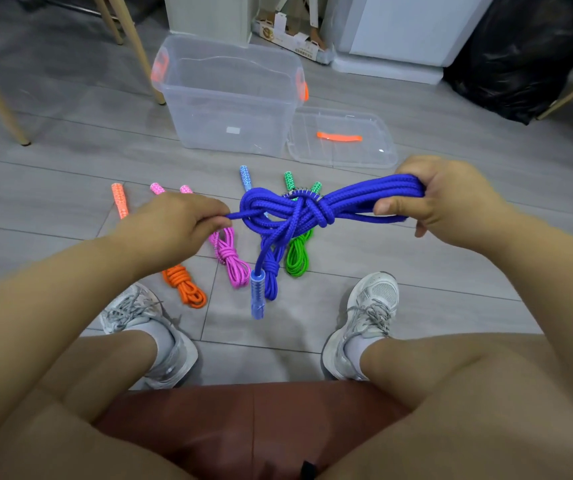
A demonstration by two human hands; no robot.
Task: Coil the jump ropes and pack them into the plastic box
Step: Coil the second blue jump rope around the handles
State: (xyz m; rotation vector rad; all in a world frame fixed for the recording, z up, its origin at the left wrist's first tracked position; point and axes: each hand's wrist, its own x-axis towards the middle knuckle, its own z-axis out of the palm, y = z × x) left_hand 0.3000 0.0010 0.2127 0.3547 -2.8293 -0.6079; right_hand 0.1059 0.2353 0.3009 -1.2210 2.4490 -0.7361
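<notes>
Tying-off stage, by the look of it: coiling, not yet packing. On the near side of the plastic box (pixel 215 112), held up off the floor:

- Pinching a single strand of the blue rope (pixel 312 211) in the left hand (pixel 177 220), thumb against curled fingers, drawing it leftward out of the knot.
- At mid-bundle, a wrap wound round the gathered strands, loose and not yet snug.
- Clenching the looped end of the coil in the right hand (pixel 447 199), fingers curled over the strands, thumb beneath.
- Dangling below the knot, a translucent blue handle (pixel 257 296), apparently off the floor.

Next, most likely: pulling that strand tight against a firm right-hand grip. Then carrying the bundle forward and down into the box, open-topped and seemingly holding nothing so far.

On the floor between the box and the shoes (pixel 371 306), left to right: an orange rope (pixel 188 289), a pink rope (pixel 231 258), a second blue rope (pixel 273 282) and a green rope (pixel 297 258). All already coiled and knotted, handles pointing toward the box.

Left of the box, wooden chair legs (pixel 137 46). Just right of its base, the clear lid (pixel 375 150), lying flat. Farther right and behind, a black bag (pixel 520 53).

Nothing barring the box's mouth. Only the dangling handle likely to catch on the rim.
</notes>
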